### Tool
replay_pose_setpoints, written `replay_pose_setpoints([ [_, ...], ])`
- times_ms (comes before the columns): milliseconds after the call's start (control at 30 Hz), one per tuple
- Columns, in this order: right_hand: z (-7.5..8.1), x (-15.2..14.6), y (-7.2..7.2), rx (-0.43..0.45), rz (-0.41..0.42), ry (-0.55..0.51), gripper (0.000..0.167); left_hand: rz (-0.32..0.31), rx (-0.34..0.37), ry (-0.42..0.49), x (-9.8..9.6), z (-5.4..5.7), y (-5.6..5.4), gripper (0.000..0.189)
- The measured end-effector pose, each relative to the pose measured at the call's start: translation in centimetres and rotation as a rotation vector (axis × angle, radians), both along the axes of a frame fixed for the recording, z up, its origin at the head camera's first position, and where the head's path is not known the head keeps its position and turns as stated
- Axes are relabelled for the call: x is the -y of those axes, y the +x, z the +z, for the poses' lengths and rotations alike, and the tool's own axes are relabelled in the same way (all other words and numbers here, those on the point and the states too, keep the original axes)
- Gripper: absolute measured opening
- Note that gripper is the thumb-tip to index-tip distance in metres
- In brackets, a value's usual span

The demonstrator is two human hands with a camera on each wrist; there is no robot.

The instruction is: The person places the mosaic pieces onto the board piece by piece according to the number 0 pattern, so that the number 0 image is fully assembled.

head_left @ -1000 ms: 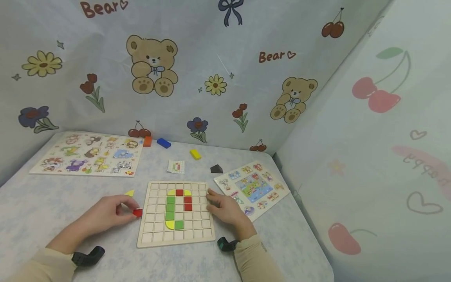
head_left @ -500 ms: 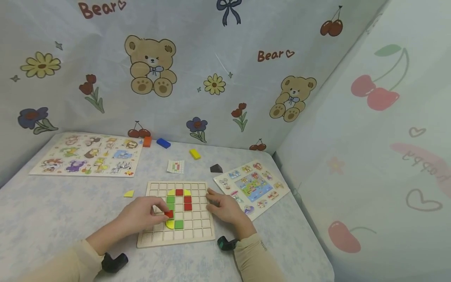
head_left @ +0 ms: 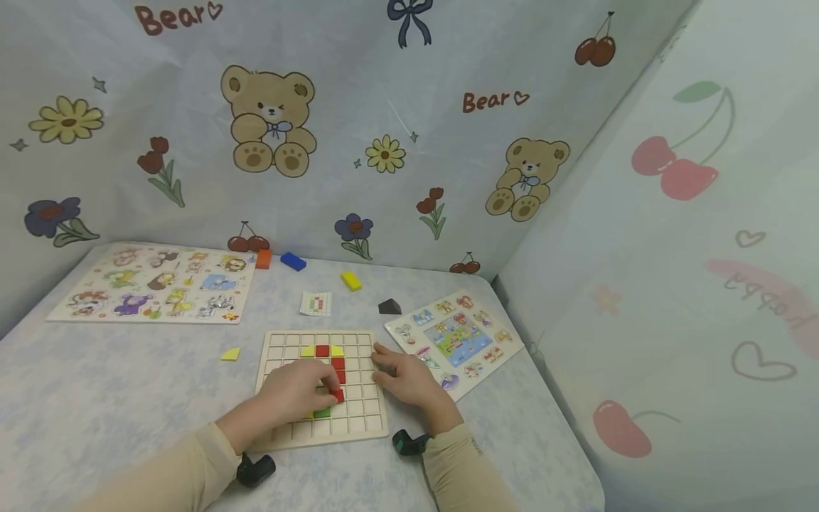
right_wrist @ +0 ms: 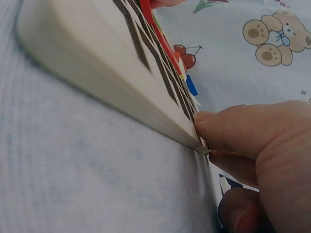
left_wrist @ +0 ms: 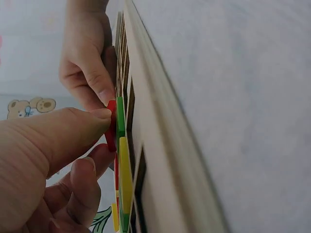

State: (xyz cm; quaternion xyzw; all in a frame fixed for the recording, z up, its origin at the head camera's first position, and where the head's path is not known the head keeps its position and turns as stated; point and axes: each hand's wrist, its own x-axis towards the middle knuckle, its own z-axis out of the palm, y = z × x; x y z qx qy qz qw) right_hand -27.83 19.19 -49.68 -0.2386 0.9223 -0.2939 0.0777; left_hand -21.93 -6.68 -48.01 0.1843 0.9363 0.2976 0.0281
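Note:
My left hand (head_left: 296,391) is above the wooden grid board (head_left: 358,427), pinching a red square tile (head_left: 339,395) between thumb and fingers. In the left wrist view, the red tile (left_wrist: 111,125) stands tilted beside a green tile (left_wrist: 120,116) on the board. With its thumb and fingers, my right hand (head_left: 409,382) holds the board's right edge; the right wrist view shows the thumb (right_wrist: 214,127) against that edge. Red tiles (head_left: 338,364) and yellow corner tiles (head_left: 336,350) sit in the grid. My left hand hides some tiles on the left.
A yellow quarter-round tile (head_left: 230,354) lies left of the board. Behind it are a small pattern card (head_left: 316,304), yellow (head_left: 351,281), blue (head_left: 293,262) and orange (head_left: 264,259) blocks, and a black piece (head_left: 389,306). Animal puzzles lie at left (head_left: 143,284) and right (head_left: 457,338).
My left hand has carried the red tile rightward from beside the board, across the green column, to below the red tiles. My right hand stays at the board's edge.

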Motion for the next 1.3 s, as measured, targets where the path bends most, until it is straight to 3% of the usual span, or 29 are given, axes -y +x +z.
replay_pose_setpoints([
  [233, 0.1, 0.1, 0.0, -0.012, 0.004, -0.005, 0.045, 0.011, -0.006, -0.028, -0.5, 0.1, -0.1, 0.012],
  [533, -0.1, 0.3, 0.2, 0.0, -0.003, -0.009, 0.046, 0.047, 0.04, -0.006, 0.0, 0.2, -0.3, 0.008],
  [667, 0.0, 0.3, 0.2, 0.007, 0.004, -0.004, 0.046, 0.124, 0.041, 0.004, 2.8, 0.7, 0.0, 0.008],
  [800, 0.1, 0.2, 0.1, -0.008, 0.004, 0.006, 0.046, 0.249, 0.009, 0.025, 7.9, 1.2, -0.4, 0.021],
  [1000, -0.1, 0.1, -0.1, -0.013, 0.008, 0.004, 0.046, 0.467, -0.004, 0.021, 14.5, -0.1, -1.0, 0.04],
  [1100, -0.3, 0.0, -0.2, -0.011, 0.005, 0.0, 0.046, 0.501, 0.024, 0.012, 15.7, -0.9, -1.2, 0.05],
  [1300, -0.5, -0.1, -0.2, -0.011, 0.004, -0.016, 0.046, 0.478, 0.036, -0.022, 15.4, -1.7, -1.5, 0.049],
])
